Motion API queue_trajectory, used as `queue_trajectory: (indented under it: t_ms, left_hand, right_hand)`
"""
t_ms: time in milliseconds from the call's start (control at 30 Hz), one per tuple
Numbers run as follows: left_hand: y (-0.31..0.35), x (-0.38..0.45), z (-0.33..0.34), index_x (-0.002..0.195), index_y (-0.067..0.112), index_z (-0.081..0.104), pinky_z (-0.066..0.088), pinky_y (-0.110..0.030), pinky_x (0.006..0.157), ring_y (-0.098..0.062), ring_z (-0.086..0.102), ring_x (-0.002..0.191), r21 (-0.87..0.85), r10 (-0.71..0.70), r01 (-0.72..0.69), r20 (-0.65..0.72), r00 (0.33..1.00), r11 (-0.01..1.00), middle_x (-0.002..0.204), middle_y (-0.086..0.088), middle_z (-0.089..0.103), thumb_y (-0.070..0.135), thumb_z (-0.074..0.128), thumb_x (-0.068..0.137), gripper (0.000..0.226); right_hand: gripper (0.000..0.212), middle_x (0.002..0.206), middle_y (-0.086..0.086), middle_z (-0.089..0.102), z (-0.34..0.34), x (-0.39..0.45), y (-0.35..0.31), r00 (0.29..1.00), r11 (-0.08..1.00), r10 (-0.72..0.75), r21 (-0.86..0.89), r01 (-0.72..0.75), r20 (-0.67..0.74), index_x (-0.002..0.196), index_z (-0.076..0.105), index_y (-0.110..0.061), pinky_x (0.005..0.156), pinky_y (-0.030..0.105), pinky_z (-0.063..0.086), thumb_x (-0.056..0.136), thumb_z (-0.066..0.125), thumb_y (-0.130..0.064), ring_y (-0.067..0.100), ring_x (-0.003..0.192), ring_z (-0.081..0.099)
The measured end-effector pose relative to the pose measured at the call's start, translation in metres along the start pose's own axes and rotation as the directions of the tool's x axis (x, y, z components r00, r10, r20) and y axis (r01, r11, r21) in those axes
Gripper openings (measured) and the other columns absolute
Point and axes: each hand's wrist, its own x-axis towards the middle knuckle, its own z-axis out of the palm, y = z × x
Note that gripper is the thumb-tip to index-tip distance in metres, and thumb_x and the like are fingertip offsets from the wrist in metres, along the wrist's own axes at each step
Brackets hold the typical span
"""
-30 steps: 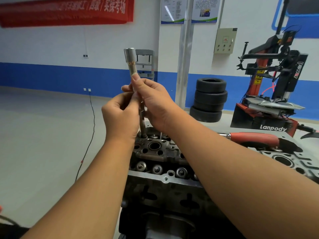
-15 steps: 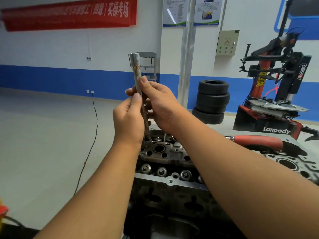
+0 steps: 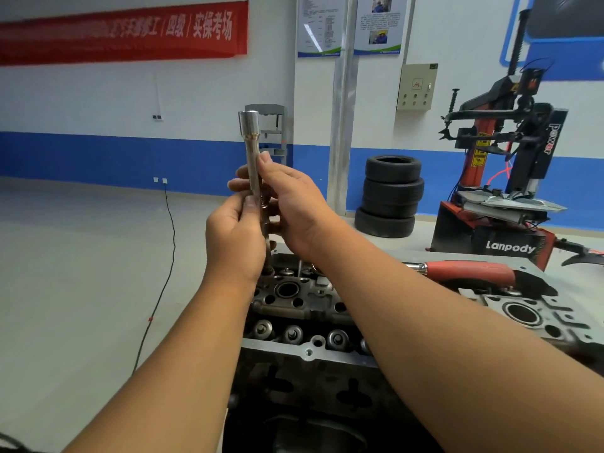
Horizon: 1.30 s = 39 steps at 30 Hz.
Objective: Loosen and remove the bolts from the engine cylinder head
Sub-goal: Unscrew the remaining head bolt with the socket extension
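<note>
We hold the extension [image 3: 253, 165] upright over the far left corner of the head [image 3: 304, 302], both hands wrapped on its shaft. Our left hand [image 3: 233, 237] curls round the lower part, thumb laid along the metal; our right hand [image 3: 287, 204] pinches higher up, fingertips showing past the shaft on the far side. We judge the two-handed hold serves to spin the shaft between the fingers, which suits a bolt already broken loose and now turning freely. The square-drive end stands bare at the top, with no ratchet fitted. The red-handled wrench [image 3: 470, 273] lies across the far right of the head, near a second casting [image 3: 536, 315].

The bolt itself we cannot see; the shaft's lower end drops behind our left hand toward a hole at the head's far edge. Along the near edge a row of valve springs [image 3: 294, 333] shows, and no bolt heads are plain among them.

Against the earlier frames, the extension stands much as it did, upright and in the same hole. Our left thumb has slid up the shaft and the right fingers have shifted round it, which fits a twirling motion. The camera has drifted slightly.
</note>
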Motion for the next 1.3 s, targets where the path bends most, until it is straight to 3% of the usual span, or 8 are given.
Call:
queue_trajectory:
  t_ms: [167, 267, 400, 533, 700, 933, 1100, 1300]
  left_hand:
    - [-0.0025, 0.001, -0.0012, 0.089, 0.035, 0.075, 0.065, -0.052, 0.077, -0.015, 0.076, 0.081, 0.055, 0.091, -0.087, -0.076, 0.993, 0.995, 0.085, 0.01, 0.078, 0.033, 0.069, 0.1, 0.013]
    - [-0.0007, 0.0, -0.0007, 0.087, 0.036, 0.078, 0.063, -0.055, 0.085, -0.02, 0.077, 0.091, -0.065, -0.035, 0.033, -0.038, 0.999, 0.997, 0.086, 0.008, 0.079, 0.045, 0.05, 0.106, 0.034]
    - [-0.0019, 0.0008, 0.0012, 0.088, 0.031, 0.074, 0.061, -0.063, 0.082, -0.033, 0.074, 0.09, 0.037, -0.007, 0.008, -0.035, 0.999, 0.999, 0.084, 0.003, 0.077, 0.032, 0.049, 0.111, 0.033]
    - [-0.0044, 0.0014, 0.0, 0.088, 0.031, 0.074, 0.064, -0.049, 0.073, -0.027, 0.076, 0.084, 0.094, 0.089, -0.082, -0.071, 0.994, 0.992, 0.081, 0.007, 0.077, 0.033, 0.068, 0.101, 0.015]
    - [-0.0012, 0.0004, 0.0013, 0.1, 0.03, 0.075, 0.061, -0.057, 0.089, -0.029, 0.075, 0.097, -0.03, -0.045, 0.046, 0.008, 0.999, 0.999, 0.094, -0.002, 0.078, 0.047, 0.048, 0.098, 0.031]
    - [-0.0082, 0.0036, -0.0025, 0.086, 0.033, 0.07, 0.065, -0.049, 0.079, -0.018, 0.076, 0.081, 0.134, 0.098, -0.079, -0.139, 0.985, 0.988, 0.085, 0.005, 0.076, 0.035, 0.076, 0.095, 0.011]
    - [-0.0039, 0.0005, 0.0006, 0.091, 0.033, 0.077, 0.064, -0.05, 0.082, -0.025, 0.076, 0.093, -0.022, -0.028, 0.027, -0.03, 0.999, 0.999, 0.09, 0.002, 0.078, 0.048, 0.053, 0.098, 0.029]
    - [-0.0059, 0.001, 0.0001, 0.086, 0.034, 0.071, 0.064, -0.053, 0.082, -0.02, 0.076, 0.085, 0.107, 0.09, -0.076, -0.129, 0.988, 0.991, 0.085, 0.006, 0.076, 0.028, 0.068, 0.101, 0.016]
  right_hand:
    - [0.021, 0.114, 0.019, 0.076, 0.0029, -0.0011, 0.0044, 0.999, 0.994, -0.034, 0.101, 0.03, 0.041, 0.091, 0.064, -0.015, 0.073, 0.041, 0.063, 0.102, 0.066, -0.033, 0.023, 0.086, 0.073]
    - [0.034, 0.11, 0.01, 0.078, 0.0039, -0.0026, 0.0024, 1.0, 0.998, -0.001, 0.061, -0.001, 0.028, 0.097, 0.072, -0.016, 0.059, 0.028, 0.058, 0.104, 0.057, -0.045, 0.013, 0.08, 0.073]
    - [0.031, 0.109, 0.011, 0.078, -0.0001, -0.0023, 0.0021, 1.0, 0.999, 0.017, 0.03, -0.017, 0.021, 0.104, 0.069, -0.019, 0.059, 0.028, 0.058, 0.103, 0.058, -0.048, 0.013, 0.078, 0.073]
    - [0.022, 0.116, 0.022, 0.075, 0.0008, -0.0036, 0.0047, 0.999, 0.996, 0.004, 0.085, -0.007, 0.039, 0.099, 0.06, -0.014, 0.086, 0.048, 0.063, 0.102, 0.065, -0.034, 0.026, 0.092, 0.073]
    - [0.041, 0.115, 0.011, 0.077, 0.0029, -0.0037, 0.0004, 1.0, 1.0, 0.009, -0.022, -0.01, -0.014, 0.105, 0.073, -0.012, 0.063, 0.027, 0.056, 0.106, 0.052, -0.047, 0.014, 0.085, 0.07]
    - [0.026, 0.114, 0.02, 0.076, 0.0059, -0.0039, 0.0062, 1.0, 0.998, 0.02, 0.062, -0.02, 0.003, 0.102, 0.062, -0.009, 0.09, 0.047, 0.063, 0.102, 0.063, -0.036, 0.025, 0.094, 0.074]
    - [0.036, 0.103, 0.007, 0.077, 0.0032, -0.0026, 0.0018, 0.998, 0.999, 0.044, -0.004, -0.044, -0.034, 0.101, 0.07, -0.013, 0.059, 0.03, 0.056, 0.105, 0.055, -0.045, 0.013, 0.076, 0.069]
    - [0.027, 0.112, 0.014, 0.077, 0.0025, -0.0029, 0.0035, 0.999, 0.999, 0.038, 0.009, -0.037, -0.018, 0.103, 0.065, -0.013, 0.077, 0.042, 0.063, 0.099, 0.068, -0.039, 0.022, 0.087, 0.072]
